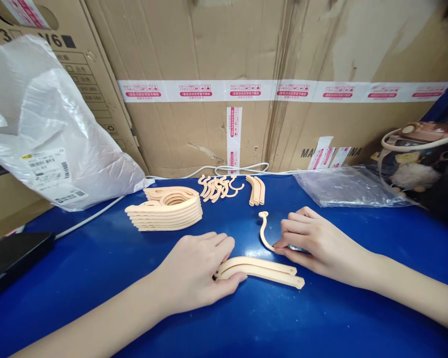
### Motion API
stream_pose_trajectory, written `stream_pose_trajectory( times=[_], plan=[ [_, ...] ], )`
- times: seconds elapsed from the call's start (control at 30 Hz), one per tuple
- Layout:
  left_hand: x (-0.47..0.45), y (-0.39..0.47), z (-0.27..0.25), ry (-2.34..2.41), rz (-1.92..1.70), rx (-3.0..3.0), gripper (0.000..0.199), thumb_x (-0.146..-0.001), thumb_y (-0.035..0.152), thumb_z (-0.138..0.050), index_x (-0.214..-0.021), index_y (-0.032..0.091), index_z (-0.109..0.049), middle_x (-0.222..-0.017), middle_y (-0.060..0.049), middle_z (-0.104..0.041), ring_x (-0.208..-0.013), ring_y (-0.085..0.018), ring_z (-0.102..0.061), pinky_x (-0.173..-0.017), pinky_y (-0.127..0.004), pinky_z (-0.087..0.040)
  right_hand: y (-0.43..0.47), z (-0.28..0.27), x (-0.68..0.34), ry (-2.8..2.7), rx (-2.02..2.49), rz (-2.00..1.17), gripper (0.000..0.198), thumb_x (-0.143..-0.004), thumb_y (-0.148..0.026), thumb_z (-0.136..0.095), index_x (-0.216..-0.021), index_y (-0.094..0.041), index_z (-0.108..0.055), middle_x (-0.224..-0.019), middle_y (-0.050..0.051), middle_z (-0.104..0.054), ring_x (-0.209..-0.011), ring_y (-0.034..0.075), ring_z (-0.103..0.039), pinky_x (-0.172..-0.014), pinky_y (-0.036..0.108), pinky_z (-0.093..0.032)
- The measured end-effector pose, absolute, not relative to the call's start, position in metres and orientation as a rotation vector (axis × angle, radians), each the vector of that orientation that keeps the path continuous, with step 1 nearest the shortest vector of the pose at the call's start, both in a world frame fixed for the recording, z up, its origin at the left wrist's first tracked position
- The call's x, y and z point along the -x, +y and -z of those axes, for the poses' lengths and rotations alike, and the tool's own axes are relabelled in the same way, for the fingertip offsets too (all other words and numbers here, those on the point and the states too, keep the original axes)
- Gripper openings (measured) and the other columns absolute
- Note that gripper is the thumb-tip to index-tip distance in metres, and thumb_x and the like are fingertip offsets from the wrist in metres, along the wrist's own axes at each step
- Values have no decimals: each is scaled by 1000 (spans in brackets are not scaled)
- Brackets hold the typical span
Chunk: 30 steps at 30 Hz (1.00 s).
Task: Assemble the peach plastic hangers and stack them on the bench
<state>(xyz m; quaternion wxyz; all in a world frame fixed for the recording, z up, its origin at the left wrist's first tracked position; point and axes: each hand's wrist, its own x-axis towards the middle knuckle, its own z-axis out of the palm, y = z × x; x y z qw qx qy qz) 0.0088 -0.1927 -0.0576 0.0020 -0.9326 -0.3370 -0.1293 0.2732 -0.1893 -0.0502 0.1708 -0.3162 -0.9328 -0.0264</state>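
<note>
My left hand (199,271) is closed around one end of a pair of curved beige hanger arms (263,271), which lie side by side just above the blue table. Their free ends point right and show small holes. Between the thumb and fingers of my right hand (316,243) is a beige hanger hook (263,231), held by one end with its round end upward. The hook is apart from the hanger arms. Behind my left hand sits a stack of beige folded hangers (164,214). Several loose hooks (216,188) and a few more curved arms (256,190) lie farther back.
A white plastic bag (55,124) with a label stands at the left, near a black device (15,263). A white cable (194,173) runs along the back by the cardboard boxes (194,129). Clear plastic bags (350,186) and a brown-topped container (421,149) are at the right.
</note>
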Motion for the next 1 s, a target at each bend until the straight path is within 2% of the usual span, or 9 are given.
stream_pose_trajectory(
  times=[0.53, 1.0],
  plan=[
    [-10, -198, 54, -1158, 420, 2950, 32, -85, 45, -53, -69, 20, -41, -64, 3, -52, -56, -13, -49, -50, -24, -25, -189, 51, -273, -2636, 867, 151, 29, -97, -28, -43, -83, -20, -67, -71, 1, -58, -68, 15, -46, -71, 33, -28],
    [-9, -197, 55, -1197, 423, 2950, 34, -82, 47, -56, -69, 20, -41, -62, 4, -52, -53, -13, -49, -49, -23, -25, -186, 50, -273, -2607, 904, 103, 22, -96, -28, -46, -93, -22, -67, -78, 1, -63, -74, 16, -51, -74, 33, -30]
  ],
)
